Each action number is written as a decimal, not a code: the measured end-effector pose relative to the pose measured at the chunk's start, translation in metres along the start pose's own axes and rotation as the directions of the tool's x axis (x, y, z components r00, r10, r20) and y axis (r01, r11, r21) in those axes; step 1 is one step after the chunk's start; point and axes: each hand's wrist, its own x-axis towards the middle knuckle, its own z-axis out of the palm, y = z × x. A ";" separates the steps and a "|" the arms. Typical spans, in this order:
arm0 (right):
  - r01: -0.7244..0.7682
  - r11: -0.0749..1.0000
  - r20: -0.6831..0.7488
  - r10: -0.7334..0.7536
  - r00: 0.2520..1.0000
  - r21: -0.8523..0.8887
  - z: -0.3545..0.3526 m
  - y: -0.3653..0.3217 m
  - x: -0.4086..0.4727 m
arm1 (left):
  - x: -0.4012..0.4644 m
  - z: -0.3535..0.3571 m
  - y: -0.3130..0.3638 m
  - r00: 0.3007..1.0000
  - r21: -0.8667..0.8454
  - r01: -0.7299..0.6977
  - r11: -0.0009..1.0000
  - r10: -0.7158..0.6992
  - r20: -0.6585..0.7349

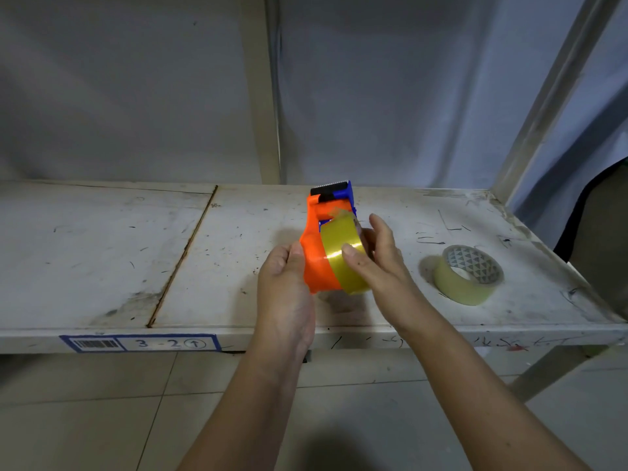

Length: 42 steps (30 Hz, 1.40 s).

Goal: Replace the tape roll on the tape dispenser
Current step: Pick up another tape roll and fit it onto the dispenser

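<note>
While our left hand (pixel 287 266) grips the orange tape dispenser (pixel 314 253) above the shelf (pixel 102 249), our right hand (pixel 372 256) clasps the yellow tape roll (pixel 341 253) half-seated on it; seating and threading seemingly remain. Its cutter points away from us, lengthwise. Another roll (pixel 469 275) lies flat right of our right hand.

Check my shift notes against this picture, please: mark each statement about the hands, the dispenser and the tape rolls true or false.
1. The left hand holds the orange tape dispenser. True.
2. The right hand rests flat on the shelf. False: it grips the yellow tape roll at the dispenser.
3. A second tape roll lies on the shelf, right of the hands. True.
4. The dispenser is green. False: orange with a blue part.
</note>
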 end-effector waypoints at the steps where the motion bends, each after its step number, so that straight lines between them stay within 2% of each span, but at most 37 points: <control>1: 0.017 0.999 -0.030 -0.018 0.999 -0.037 0.004 0.002 -0.001 | -0.001 0.001 0.000 1.000 -0.001 -0.005 1.000 0.005 -0.003; 6: 0.032 0.996 -0.088 -0.024 0.996 0.081 0.025 0.011 -0.005 | -0.009 0.005 -0.005 0.999 -0.073 0.040 0.997 -0.038 0.029; 11: 0.049 0.991 -0.115 -0.035 0.993 0.124 0.037 0.011 -0.009 | -0.010 0.008 -0.003 1.000 -0.093 0.025 0.995 -0.026 -0.011; 16: 0.035 0.992 -0.044 -0.030 0.999 0.120 0.046 0.011 -0.014 | -0.017 0.010 0.002 1.000 -0.049 0.007 0.999 -0.007 0.009; 19: 0.088 0.994 -0.041 -0.085 0.995 0.060 0.043 0.008 -0.015 | -0.018 0.009 0.007 0.995 -0.016 0.010 1.000 -0.008 0.102; 23: 0.076 0.994 -0.048 -0.080 0.996 -0.072 0.033 -0.005 -0.015 | -0.016 0.008 0.010 0.992 0.102 -0.063 0.993 0.052 0.112; 26: 0.052 0.978 -0.148 -0.083 0.986 -0.202 0.020 -0.013 -0.015 | -0.016 0.003 0.007 0.992 0.155 -0.065 0.986 0.048 0.114; 29: 0.141 0.894 -0.223 -0.254 0.941 -0.426 0.006 -0.018 -0.011 | -0.016 0.001 0.006 0.991 0.211 -0.090 0.973 0.066 0.115; 31: 0.185 0.846 -0.228 -0.335 0.914 -0.501 0.000 -0.020 -0.008 | -0.015 0.001 0.006 0.988 0.257 -0.121 0.959 0.091 0.128; 36: 0.115 0.907 -0.277 -0.242 0.930 -0.405 -0.007 -0.022 -0.007 | -0.011 -0.003 0.005 0.990 0.306 -0.121 0.944 0.092 0.105; 39: 0.083 0.934 -0.355 -0.212 0.911 -0.346 -0.010 -0.019 -0.004 | -0.007 -0.004 0.004 0.992 0.322 -0.118 0.939 0.099 0.073; 42: 0.033 0.927 -0.378 -0.185 0.907 -0.373 -0.012 -0.015 -0.003 | -0.006 -0.004 0.005 0.992 0.343 -0.123 0.931 0.111 0.054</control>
